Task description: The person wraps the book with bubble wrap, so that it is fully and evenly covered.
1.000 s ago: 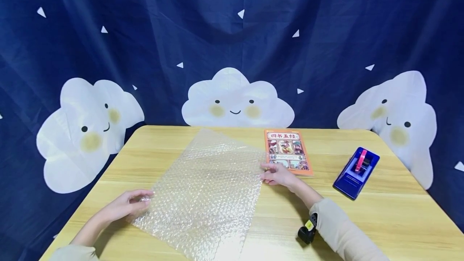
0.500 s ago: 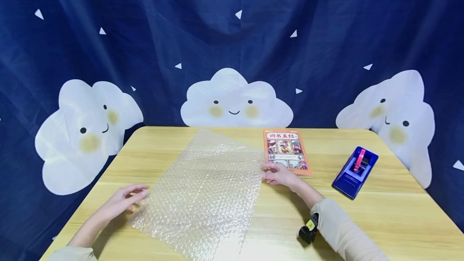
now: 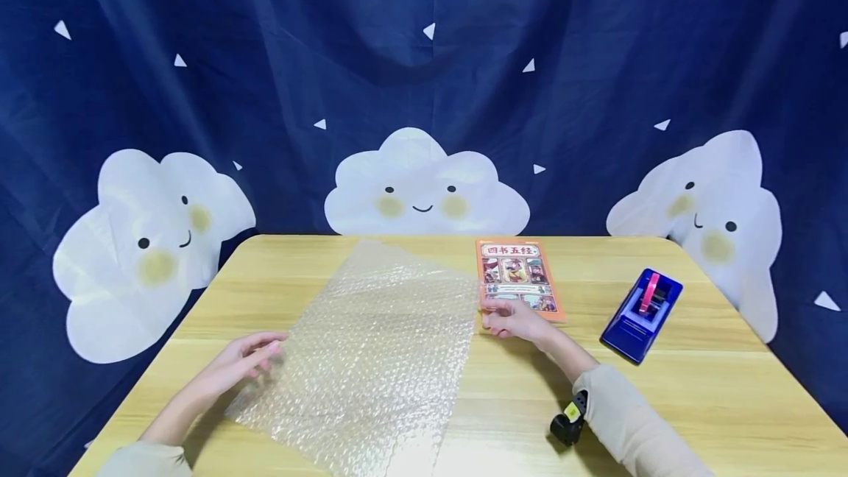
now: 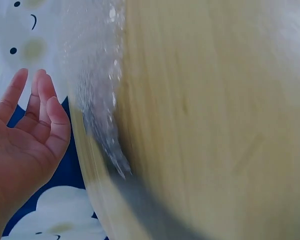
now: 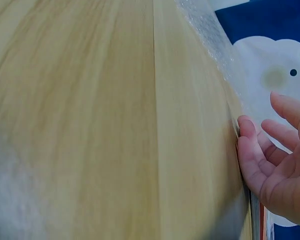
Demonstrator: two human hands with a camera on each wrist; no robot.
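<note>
Both left hand [image 3: 233, 368] and right hand [image 3: 519, 320] had fingers loosely parted; bubble wrap [image 3: 377, 348] lay between the two sets.

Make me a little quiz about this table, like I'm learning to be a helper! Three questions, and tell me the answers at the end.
1. Pick one. The border of the book's cover is: A) green, B) orange, C) purple.

2. True or false? In the head view, most of the bubble wrap lies between the left hand and the right hand.

3. Fill in the blank. In the head view, the blue object lies to the ____ of the book.

Key: 1. B; 2. True; 3. right.
</note>
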